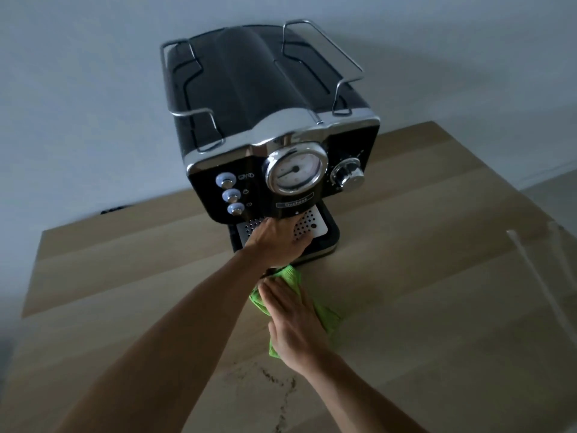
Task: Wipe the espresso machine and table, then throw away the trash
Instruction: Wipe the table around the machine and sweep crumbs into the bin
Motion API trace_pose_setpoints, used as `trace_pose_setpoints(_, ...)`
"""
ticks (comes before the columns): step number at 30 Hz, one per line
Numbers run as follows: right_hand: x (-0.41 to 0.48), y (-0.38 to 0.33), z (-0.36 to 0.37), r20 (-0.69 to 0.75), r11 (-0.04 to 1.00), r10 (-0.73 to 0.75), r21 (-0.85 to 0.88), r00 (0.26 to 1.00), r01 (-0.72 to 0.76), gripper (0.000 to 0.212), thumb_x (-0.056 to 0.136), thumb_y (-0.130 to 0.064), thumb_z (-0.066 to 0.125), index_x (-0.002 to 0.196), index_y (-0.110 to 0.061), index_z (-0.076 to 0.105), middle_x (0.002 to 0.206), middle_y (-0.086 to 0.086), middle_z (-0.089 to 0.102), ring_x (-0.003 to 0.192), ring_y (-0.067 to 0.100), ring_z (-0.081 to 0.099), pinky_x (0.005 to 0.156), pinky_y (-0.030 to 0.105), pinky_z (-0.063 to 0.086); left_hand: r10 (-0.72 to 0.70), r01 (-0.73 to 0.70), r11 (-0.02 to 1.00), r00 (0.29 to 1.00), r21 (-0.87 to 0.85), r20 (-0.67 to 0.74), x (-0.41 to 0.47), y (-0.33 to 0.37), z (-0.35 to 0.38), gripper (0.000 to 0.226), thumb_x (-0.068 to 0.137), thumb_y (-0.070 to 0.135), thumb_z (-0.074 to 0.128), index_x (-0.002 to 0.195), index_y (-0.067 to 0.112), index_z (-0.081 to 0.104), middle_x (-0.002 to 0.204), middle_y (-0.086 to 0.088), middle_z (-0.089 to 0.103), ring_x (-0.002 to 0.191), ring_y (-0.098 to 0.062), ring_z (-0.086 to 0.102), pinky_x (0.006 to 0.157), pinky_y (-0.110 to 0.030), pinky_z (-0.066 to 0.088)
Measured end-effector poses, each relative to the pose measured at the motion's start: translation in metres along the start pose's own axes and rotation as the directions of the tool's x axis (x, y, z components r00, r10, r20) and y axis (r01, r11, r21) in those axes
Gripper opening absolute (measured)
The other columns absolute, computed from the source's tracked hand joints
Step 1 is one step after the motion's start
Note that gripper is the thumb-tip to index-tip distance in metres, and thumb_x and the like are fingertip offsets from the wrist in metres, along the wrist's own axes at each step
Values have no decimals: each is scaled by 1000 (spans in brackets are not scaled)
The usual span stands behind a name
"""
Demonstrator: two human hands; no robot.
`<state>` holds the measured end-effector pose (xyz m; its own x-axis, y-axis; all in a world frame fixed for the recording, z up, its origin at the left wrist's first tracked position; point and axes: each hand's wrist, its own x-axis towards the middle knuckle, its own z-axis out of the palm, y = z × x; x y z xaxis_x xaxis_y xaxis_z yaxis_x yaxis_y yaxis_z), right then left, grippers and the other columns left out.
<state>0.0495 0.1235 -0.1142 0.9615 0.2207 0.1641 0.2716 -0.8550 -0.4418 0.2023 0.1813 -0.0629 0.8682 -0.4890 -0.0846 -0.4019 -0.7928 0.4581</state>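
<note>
A black and chrome espresso machine (268, 126) stands at the back of the wooden table (421, 276), with a round gauge and a knob on its front. My left hand (276, 242) reaches under the front panel and rests on the perforated drip tray (309, 226); I cannot see whether it grips anything. Just in front of the machine, my right hand (293, 323) lies flat on a bright green cloth (327, 317) and presses it to the tabletop. Dark crumbs and a stain (278, 379) mark the wood near the front edge.
A grey wall stands right behind the machine. Clear, thin rods or tubes (530, 276) lie at the table's right side. The table's left edge drops off near a dark object (110, 210) by the wall.
</note>
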Motion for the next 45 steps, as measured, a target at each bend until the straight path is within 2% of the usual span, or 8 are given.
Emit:
trace_pose_setpoints(9,1,-1,0,6,998,4,-65,1000,-4,77,58,-16,79,129,-15,50,130,1,58,121,16,54,92,44,50,15,16,992,971,127,-240,-57,-40,-8,65,83,55,36,133,17,54,133,-5,56,118,-30,53,101,-37,40)
trace_pose_setpoints(15,4,3,8,-81,1000,4,28,997,-2,58,69,-15,41,127,-14,46,125,7,62,119,18,51,100,32,33,0,20,997,967,76,-256,-64,-38,-8,58,86,49,42,131,14,55,131,-9,56,120,-31,51,104,-39,38)
trace_pose_setpoints(21,12,-5,-7,-126,958,98,281,987,-59,57,68,-16,30,121,-18,47,110,15,68,107,15,49,104,5,13,-328,335,942,886,-36,-327,-115,-70,-22,71,85,60,28,144,19,38,147,-4,41,137,-23,34,113,-34,25)
trace_pose_setpoints(25,18,-3,-13,-120,884,103,466,987,-35,66,73,-19,27,134,-40,42,118,2,66,105,5,62,95,8,39,-489,526,851,789,-3,-372,-160,-103,-21,80,81,67,31,144,19,38,147,-3,41,136,-23,35,112,-33,23)
trace_pose_setpoints(28,30,-18,-19,-164,829,15,553,986,79,59,75,-7,30,128,-17,55,116,4,66,104,-6,60,90,7,42,-560,603,798,743,4,-367,-185,-120,-18,87,76,72,29,145,19,35,149,-3,37,138,-22,32,113,-34,20)
trace_pose_setpoints(36,120,-73,-26,-113,870,-44,485,993,93,52,76,-1,38,125,-6,57,120,-2,58,111,1,50,94,-3,26,-478,548,829,799,113,-365,-205,-155,-16,79,74,72,43,134,21,48,135,0,48,125,-24,45,104,-32,25)
trace_pose_setpoints(41,205,-94,-15,-4,954,4,301,1000,-2,50,87,3,42,134,-13,45,134,8,52,121,24,49,97,21,33,-356,445,887,830,125,-429,-205,-172,-24,66,69,67,53,120,24,53,119,0,53,109,-26,51,92,-36,39)
trace_pose_setpoints(45,270,-90,13,16,988,62,138,998,-64,45,84,5,40,123,-14,51,121,-3,51,114,11,49,89,6,34,-328,407,909,831,89,-448,-209,-178,-24,61,69,64,57,117,25,54,118,3,52,108,-23,49,92,-35,34)
